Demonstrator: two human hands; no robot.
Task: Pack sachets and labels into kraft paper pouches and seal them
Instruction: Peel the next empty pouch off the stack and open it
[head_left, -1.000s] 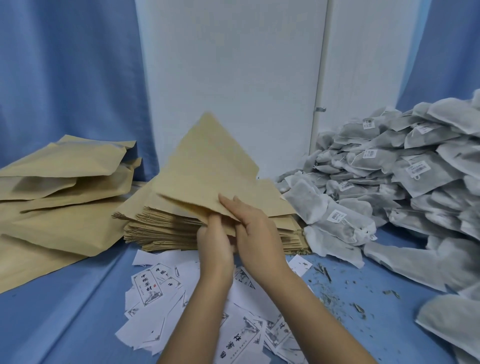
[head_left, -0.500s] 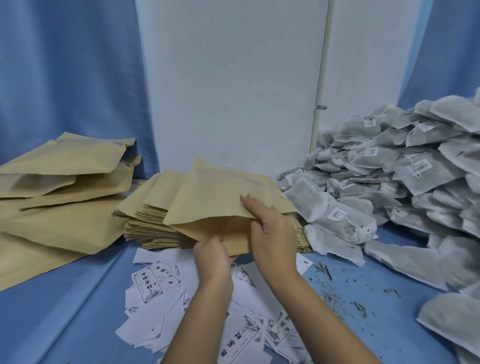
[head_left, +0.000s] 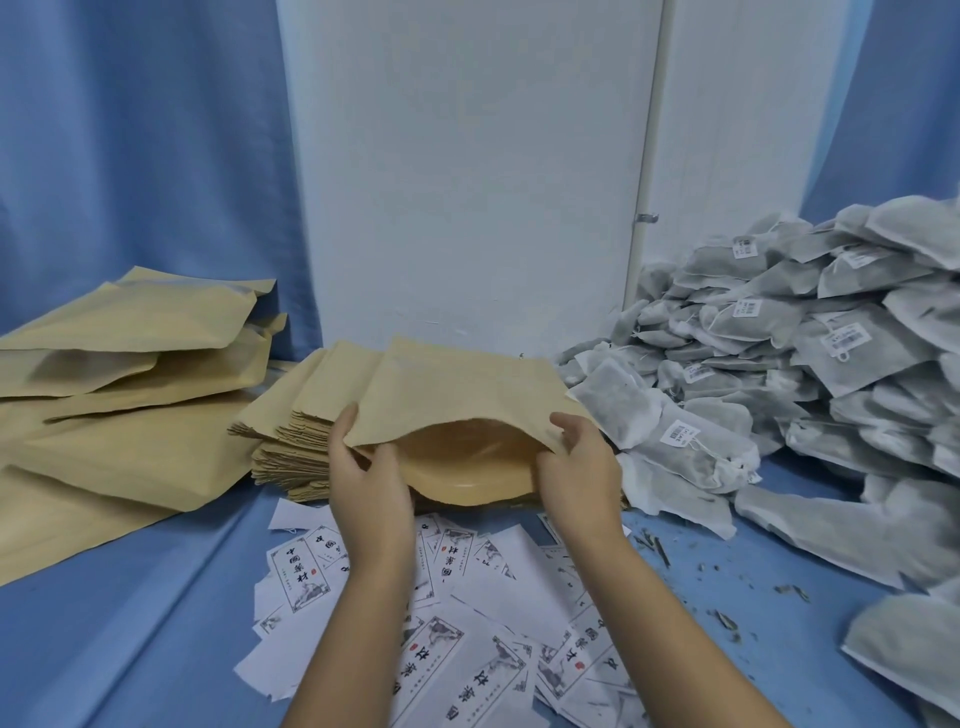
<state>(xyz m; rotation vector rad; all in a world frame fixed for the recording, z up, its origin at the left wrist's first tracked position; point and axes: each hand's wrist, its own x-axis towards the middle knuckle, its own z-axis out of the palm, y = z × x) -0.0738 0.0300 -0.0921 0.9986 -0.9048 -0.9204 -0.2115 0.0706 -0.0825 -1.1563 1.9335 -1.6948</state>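
I hold one kraft paper pouch level over the stack of flat pouches, its mouth facing me and spread wide. My left hand pinches the left corner of the mouth. My right hand pinches the right corner. The pouch's inside looks hollow, with nothing visible in it. White printed labels lie scattered on the blue cloth below my forearms. A large heap of grey sachets with small tags fills the right side.
Several filled kraft pouches are piled at the left. Dry herb crumbs dot the blue table cover near the sachets. A white wall panel and blue curtains close off the back.
The pouch came down from a raised tilt to level. My hands moved apart to its two corners and pulled the mouth wide.
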